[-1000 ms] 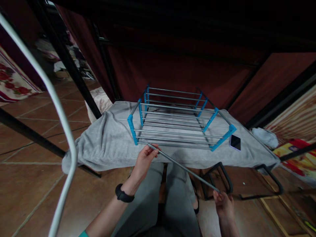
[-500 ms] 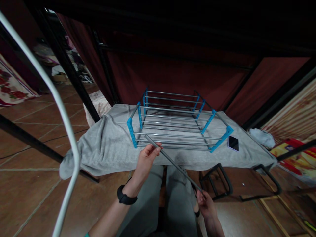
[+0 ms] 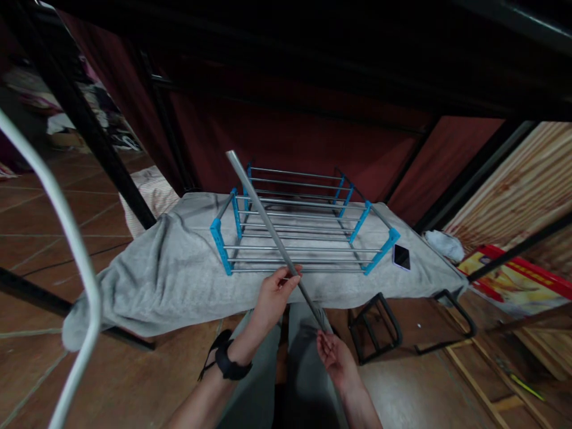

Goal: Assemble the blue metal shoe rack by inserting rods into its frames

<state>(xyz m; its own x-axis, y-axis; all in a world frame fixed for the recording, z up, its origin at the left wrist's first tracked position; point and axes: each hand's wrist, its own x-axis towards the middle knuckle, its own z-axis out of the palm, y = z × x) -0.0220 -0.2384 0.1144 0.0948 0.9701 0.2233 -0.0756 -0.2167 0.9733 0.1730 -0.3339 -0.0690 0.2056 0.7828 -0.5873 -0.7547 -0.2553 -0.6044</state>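
A long grey metal tube (image 3: 268, 221) runs slantwise before me, its upper end rising over the rack and its lower end above my lap. Partway along it, my left hand (image 3: 277, 293) pinches the tube between thumb and fingers. My right hand (image 3: 333, 353) has its fingers closed around the lower end. Behind the tube stands a rack (image 3: 299, 248) of grey metal bars joined by blue plastic end pieces. It rests on a grey blanket, partly covered from view by the tube.
The grey blanket (image 3: 179, 286) covers a narrow surface. A phone (image 3: 401, 257) lies right of the rack. Black metal frames (image 3: 375, 333) stand below on the right. A white curved pipe (image 3: 71, 232) crosses the left side, and a dark post (image 3: 84, 119) stands behind it.
The tube has swung steeper, its upper end going up and left over the rack. My right hand has moved left and up with the lower end. The view has shifted slightly right.
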